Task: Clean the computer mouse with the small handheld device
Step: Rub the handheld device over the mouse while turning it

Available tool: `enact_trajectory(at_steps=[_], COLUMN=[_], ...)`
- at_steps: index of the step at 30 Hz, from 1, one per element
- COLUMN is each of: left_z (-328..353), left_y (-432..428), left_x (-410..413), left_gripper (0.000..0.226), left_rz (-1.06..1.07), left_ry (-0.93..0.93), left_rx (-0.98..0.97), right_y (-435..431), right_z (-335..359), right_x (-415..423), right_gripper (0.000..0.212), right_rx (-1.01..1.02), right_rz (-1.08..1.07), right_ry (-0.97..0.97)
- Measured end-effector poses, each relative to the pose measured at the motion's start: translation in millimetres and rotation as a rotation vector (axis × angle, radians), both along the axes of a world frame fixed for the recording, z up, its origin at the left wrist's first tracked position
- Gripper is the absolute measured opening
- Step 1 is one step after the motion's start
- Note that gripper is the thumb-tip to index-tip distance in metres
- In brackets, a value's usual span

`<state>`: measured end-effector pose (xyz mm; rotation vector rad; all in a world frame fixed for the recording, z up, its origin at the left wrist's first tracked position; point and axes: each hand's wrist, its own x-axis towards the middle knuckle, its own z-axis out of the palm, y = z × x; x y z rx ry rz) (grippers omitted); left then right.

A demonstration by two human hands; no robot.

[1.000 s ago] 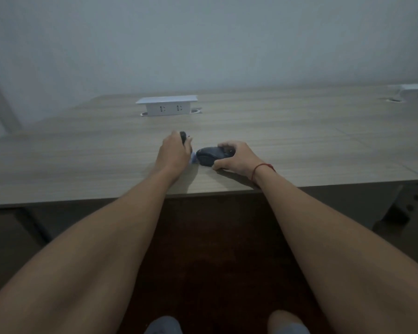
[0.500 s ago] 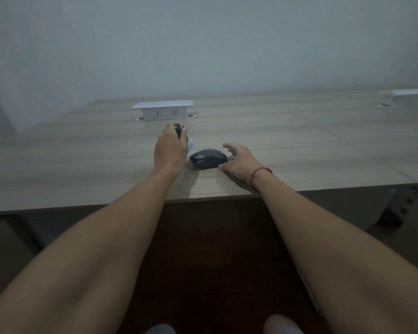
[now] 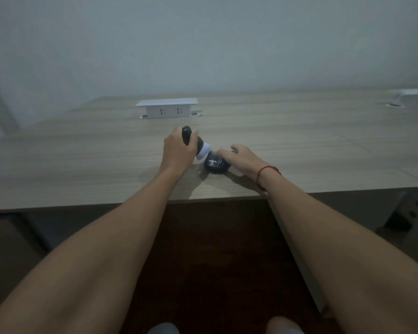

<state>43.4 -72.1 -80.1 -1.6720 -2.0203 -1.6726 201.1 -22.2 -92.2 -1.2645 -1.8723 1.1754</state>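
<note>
A dark computer mouse (image 3: 214,165) with white lettering on its near side lies on the wooden desk (image 3: 82,165), close to the front edge. My right hand (image 3: 241,158) rests on its right side and holds it in place. My left hand (image 3: 177,151) is closed around a small black handheld device (image 3: 187,136). The device tilts down to the right, and its white head (image 3: 203,151) touches the mouse's left end.
A white pop-up socket box (image 3: 167,108) stands on the desk behind my hands. Another white fitting (image 3: 413,95) sits at the far right. The desk's front edge runs just below my wrists, with dark floor and my knees beneath.
My right hand, open beside the mouse half a second ago, now lies on it. The mouse has turned so its lettered side faces me. The device's white head has swung down onto its left end.
</note>
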Motion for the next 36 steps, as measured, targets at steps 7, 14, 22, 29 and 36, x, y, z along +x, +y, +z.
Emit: enact_trajectory(at_steps=[7, 14, 22, 29, 36], left_z=[2.9, 7.3, 12.3, 26.0, 37.4], left_y=[9.1, 11.4, 19.1, 41.2, 59.9], left_x=[3.4, 4.6, 2.7, 8.7, 5.5], left_gripper=[0.026, 0.025, 0.024, 0.026, 0.038], left_rz=[-0.010, -0.022, -0.032, -0.076, -0.201], left_ry=[0.140, -0.041, 0.047, 0.302, 0.349], left_rx=[-0.188, 0.003, -0.052, -0.318, -0.417], right_y=[8.5, 4.8, 6.1, 7.7, 14.4], right_z=[-7.7, -4.1, -4.3, -5.5, -5.7], right_x=[-1.9, -0.9, -2.2, -2.2, -2.0], right_gripper=[0.108, 0.076, 0.056, 0.066, 0.078], right_rx=[0.096, 0.133, 0.140, 0.139, 0.089], right_rz=[0.034, 0.088, 0.121, 0.132, 0.129], right_ry=[-0.118, -0.100, -0.075, -0.063, -0.065])
